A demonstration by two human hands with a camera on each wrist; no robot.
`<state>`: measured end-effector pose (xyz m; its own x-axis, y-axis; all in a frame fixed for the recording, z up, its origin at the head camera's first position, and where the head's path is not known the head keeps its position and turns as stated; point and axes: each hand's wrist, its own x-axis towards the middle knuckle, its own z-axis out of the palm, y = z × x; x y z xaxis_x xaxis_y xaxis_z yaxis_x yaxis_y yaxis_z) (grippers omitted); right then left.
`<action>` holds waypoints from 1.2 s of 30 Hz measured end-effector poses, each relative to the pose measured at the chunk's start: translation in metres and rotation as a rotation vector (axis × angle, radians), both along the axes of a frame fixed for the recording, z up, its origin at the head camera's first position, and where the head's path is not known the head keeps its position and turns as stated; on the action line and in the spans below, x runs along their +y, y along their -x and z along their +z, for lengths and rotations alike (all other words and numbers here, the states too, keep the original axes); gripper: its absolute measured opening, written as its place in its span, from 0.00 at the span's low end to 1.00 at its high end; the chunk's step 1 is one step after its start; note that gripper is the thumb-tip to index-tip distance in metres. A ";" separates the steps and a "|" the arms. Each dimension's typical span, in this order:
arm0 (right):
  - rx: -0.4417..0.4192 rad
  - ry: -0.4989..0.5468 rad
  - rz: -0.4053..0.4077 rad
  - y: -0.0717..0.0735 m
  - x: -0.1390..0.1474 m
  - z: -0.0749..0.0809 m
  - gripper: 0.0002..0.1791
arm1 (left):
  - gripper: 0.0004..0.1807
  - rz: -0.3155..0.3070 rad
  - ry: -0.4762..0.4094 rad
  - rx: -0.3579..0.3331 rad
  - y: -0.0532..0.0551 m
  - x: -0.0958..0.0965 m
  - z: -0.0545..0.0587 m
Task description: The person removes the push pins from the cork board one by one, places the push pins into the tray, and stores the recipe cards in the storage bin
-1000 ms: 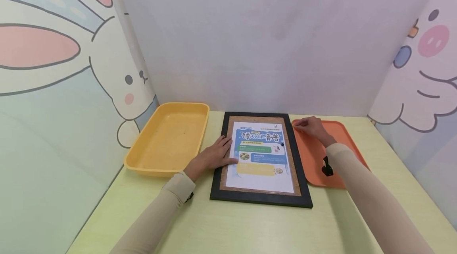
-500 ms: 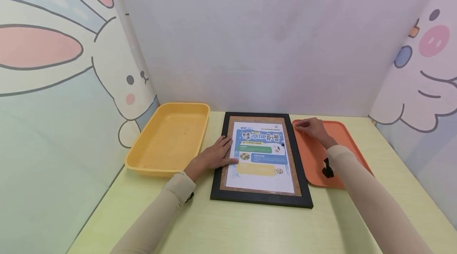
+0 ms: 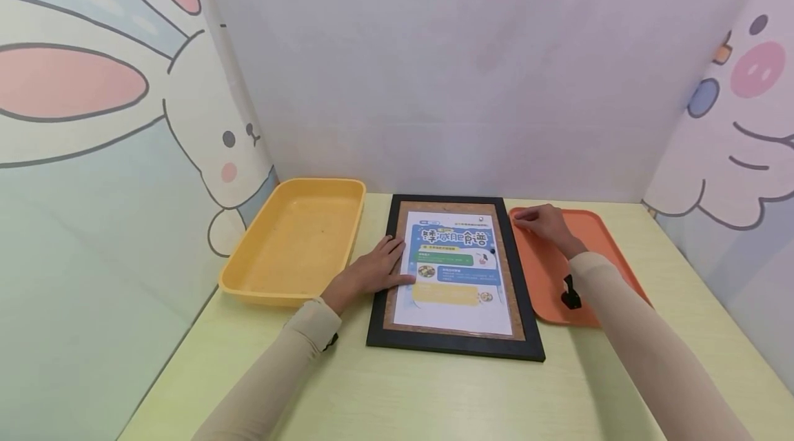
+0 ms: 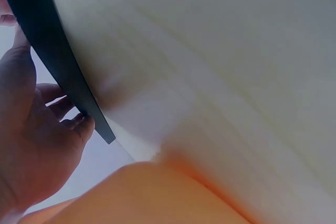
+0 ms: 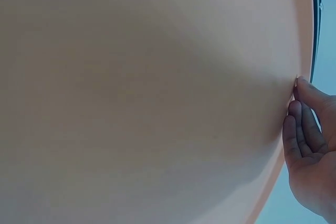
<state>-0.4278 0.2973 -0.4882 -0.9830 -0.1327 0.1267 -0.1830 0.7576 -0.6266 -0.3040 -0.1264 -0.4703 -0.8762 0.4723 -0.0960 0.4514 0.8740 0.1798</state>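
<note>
My left hand (image 3: 375,267) rests on the left edge of a black-framed cork board (image 3: 455,348), its fingers and thumb reaching onto a printed sheet (image 3: 453,320). The left wrist view shows that hand (image 4: 44,140) along the dark frame edge (image 4: 58,56). A white pin (image 3: 480,219) and a black pin (image 3: 493,251) show on the sheet's right side. Over the upper left corner of an orange tray (image 3: 548,289), my right hand (image 3: 544,222) brings thumb and index fingertip together. In the right wrist view, this hand (image 5: 315,145) pinches a tiny pale-tipped thing (image 5: 297,76), mostly hidden.
A yellow tray (image 3: 298,241) stands left of the board, close to my left forearm. The orange tray lies against the board's right side. Fabric walls with cartoon animals (image 3: 211,145) enclose the pale wooden table (image 3: 434,400) at the back and sides.
</note>
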 end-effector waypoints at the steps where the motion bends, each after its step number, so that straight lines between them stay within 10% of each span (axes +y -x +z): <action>1: 0.000 0.002 -0.001 0.000 0.000 0.000 0.18 | 0.54 0.000 0.000 -0.001 0.000 0.000 0.000; 36: 0.004 -0.028 0.043 -0.001 0.001 0.009 0.19 | 0.55 0.001 0.017 -0.014 0.004 -0.002 -0.003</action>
<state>-0.4271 0.2985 -0.4795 -0.9758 -0.1782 0.1264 -0.2182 0.7661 -0.6045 -0.3077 -0.1281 -0.4733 -0.8751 0.4697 -0.1165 0.4481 0.8774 0.1713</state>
